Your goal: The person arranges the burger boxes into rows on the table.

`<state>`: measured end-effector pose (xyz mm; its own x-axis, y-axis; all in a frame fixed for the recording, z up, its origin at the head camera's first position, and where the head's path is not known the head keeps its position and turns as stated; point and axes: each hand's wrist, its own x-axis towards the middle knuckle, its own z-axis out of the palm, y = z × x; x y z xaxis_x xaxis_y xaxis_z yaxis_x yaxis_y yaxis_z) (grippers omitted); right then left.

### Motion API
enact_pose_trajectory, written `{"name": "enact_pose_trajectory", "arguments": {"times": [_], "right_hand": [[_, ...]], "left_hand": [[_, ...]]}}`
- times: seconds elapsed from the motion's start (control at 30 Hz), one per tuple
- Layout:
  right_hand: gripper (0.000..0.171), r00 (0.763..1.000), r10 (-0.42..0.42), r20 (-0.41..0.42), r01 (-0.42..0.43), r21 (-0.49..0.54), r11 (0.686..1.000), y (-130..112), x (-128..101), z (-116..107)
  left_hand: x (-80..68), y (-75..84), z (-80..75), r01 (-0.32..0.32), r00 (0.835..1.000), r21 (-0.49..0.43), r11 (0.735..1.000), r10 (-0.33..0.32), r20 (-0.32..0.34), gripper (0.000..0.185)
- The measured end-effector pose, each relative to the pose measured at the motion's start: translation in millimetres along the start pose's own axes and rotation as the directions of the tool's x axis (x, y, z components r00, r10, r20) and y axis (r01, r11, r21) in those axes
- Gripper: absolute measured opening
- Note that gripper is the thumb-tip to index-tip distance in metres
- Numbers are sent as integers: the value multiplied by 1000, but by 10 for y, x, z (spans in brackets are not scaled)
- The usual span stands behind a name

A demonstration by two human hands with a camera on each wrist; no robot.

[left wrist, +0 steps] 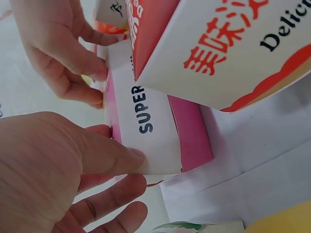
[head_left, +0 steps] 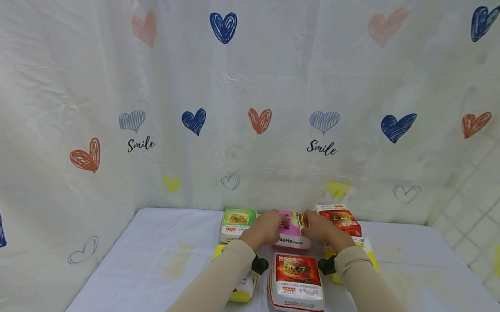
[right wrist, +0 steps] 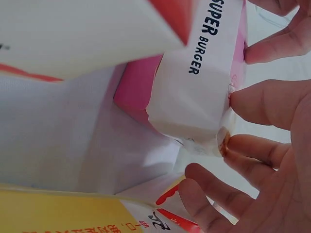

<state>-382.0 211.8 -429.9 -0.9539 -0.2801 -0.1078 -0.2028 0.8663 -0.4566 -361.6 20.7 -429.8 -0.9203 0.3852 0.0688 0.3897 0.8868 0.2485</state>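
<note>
My two hands hold a pink box at the back of the table.

The pink box (head_left: pixel 293 230) has a white front that says SUPER BURGER. It sits in the middle of the back row on the white table (head_left: pixel 152 264). My left hand (head_left: pixel 263 229) pinches its left end with thumb and fingers bent. My right hand (head_left: pixel 322 228) pinches its right end the same way. A red box (head_left: pixel 297 282) sits just in front, close to me. A green box (head_left: pixel 237 223) is to the left and another red box (head_left: pixel 339 217) to the right. Two yellow boxes (head_left: pixel 243 286) lie partly under my arms. I count six boxes: one pink, one green, two red, two yellow.
</note>
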Motion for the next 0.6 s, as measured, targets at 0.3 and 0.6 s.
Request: {"name": "enact_pose_trajectory", "arguments": {"times": [0.3,0.6], "right_hand": [[45,999,-29,-16,29,-26,999,0,-37,-3],[36,999,-28,-35,25,-73,997,9,-58,-10]], "left_hand": [[-12,17,-19,2,1000,-12,1000,-2,10,36],[-13,37,-9,24,1000,7,1000,-24,8,39]]}}
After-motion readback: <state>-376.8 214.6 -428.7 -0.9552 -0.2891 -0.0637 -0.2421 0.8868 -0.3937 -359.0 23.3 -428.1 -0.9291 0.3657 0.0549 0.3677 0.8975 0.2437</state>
